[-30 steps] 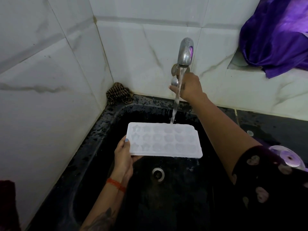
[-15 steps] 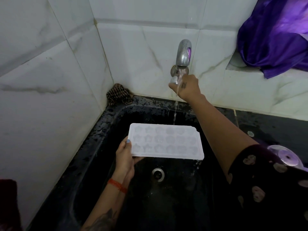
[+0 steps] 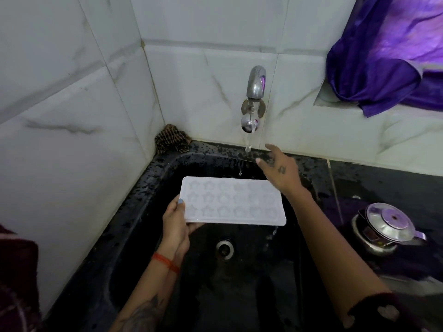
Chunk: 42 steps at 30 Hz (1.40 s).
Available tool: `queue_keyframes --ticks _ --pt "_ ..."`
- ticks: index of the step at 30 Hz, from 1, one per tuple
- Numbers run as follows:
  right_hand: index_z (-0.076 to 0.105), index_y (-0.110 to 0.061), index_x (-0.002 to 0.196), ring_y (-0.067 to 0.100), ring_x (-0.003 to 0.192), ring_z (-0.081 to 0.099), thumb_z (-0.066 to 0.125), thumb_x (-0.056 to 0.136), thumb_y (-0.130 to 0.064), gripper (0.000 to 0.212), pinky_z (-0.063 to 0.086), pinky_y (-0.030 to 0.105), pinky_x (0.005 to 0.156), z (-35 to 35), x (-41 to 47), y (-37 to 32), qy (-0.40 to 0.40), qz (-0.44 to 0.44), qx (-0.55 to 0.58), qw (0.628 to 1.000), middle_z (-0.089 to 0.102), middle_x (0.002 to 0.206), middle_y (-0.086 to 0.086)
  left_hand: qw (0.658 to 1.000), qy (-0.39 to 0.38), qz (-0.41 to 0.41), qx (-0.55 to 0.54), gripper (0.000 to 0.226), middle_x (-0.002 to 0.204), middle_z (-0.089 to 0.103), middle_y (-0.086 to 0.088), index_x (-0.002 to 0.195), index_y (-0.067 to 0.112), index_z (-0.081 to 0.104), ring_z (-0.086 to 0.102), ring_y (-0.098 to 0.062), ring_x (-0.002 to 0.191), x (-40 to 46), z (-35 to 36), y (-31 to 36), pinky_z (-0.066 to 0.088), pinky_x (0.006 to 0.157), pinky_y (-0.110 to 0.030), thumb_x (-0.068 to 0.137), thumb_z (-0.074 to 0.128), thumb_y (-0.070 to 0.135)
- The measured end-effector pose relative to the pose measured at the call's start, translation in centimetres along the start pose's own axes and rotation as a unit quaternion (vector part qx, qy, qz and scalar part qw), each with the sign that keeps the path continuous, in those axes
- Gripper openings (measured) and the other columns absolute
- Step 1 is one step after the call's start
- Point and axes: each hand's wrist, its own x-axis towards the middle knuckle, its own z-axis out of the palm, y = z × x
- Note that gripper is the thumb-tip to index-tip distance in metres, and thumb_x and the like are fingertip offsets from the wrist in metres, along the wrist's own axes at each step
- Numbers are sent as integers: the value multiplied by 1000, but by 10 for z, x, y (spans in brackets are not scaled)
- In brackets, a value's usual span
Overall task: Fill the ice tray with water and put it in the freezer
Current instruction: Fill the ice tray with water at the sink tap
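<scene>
Three rows of moulds mark the white ice tray (image 3: pixel 233 204); left-hand fingers (image 3: pixel 180 204) grip it, right spread.

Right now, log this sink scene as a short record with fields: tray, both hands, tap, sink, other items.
tray: white ice tray with star and round moulds, held roughly level over the sink
left hand: left hand grips the tray's left end, thumb on top
right hand: right hand open, fingers spread, below the tap, touching nothing
tap: wall tap, only a thin trickle and drops falling
sink: black sink, wet rim, drain uncovered
other items: purple cloth on ledge; steel lidded pot on counter; brown scrubber in corner
</scene>
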Motion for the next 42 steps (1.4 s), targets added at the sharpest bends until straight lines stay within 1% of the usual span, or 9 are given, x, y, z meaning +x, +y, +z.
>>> queue_keyframes --ticks 3,6,10,14,17,25,34,38,42 --pt "43 -16 139 28 112 55 56 92 -37 53 41 27 84 -4 -29 13 14 17 -4 1000 59 125 15 1000 -3 1 -3 30 113 60 -9 128 12 52 60 -24 92 -7 -2 3 51 63 -39 103 35 17" --pt "39 -18 141 28 125 47 54 93 -38 54 39 31 95 -5 -53 25 0 54 11 998 48 140 11 1000 -8 0 -8 30 114 60 -10 129 10 51 60 -21 88 -15 -4 6 51 63 -40 103 35 16" --pt "36 -24 143 28 126 45 49 97 -30 48 41 39 100 -5 -75 35 -36 136 126 982 41 144 10 1000 -24 0 -3 30 113 60 -9 128 11 51 61 -20 88 -25 -5 10 51 64 -41 103 34 15" --pt "38 -27 140 28 116 53 50 96 -17 47 47 40 95 -10 -86 39 -34 152 159 975 51 133 13 999 -45 -2 7 29 109 62 -7 127 11 51 61 -19 87 -34 -9 15 52 64 -41 103 35 17" --pt "41 -30 138 28 110 58 53 94 -14 48 50 43 93 -17 -95 41 -30 154 177 972 56 127 14 998 -60 -10 5 24 102 63 -6 121 10 50 62 -22 90 -41 -13 19 54 77 -49 103 38 18" --pt "48 -33 131 26 95 65 55 91 -10 47 53 44 87 -34 -112 40 -5 144 216 966 66 109 10 992 -123 -21 32 34 95 69 -4 99 16 61 65 -21 89 -64 -14 28 56 72 -43 102 35 39" --pt "56 -31 119 18 92 58 51 94 -28 26 42 26 74 -42 -128 35 4 93 111 989 60 117 8 996 -88 -4 34 30 91 66 -1 93 22 56 64 -20 83 -76 -7 26 54 67 -45 102 34 40" --pt "54 -26 127 23 108 55 47 92 -52 44 36 24 82 -42 -134 29 -25 76 20 997 59 122 9 998 -51 19 31 22 91 65 -3 91 20 56 64 -19 80 -76 -4 24 55 58 -41 101 42 34" --pt "50 -27 132 22 109 57 38 89 -64 57 39 29 89 -40 -132 21 -39 59 -52 996 69 96 4 999 -32 27 30 21 92 67 -4 89 17 57 66 -20 81 -74 -3 23 58 49 -36 98 49 34"
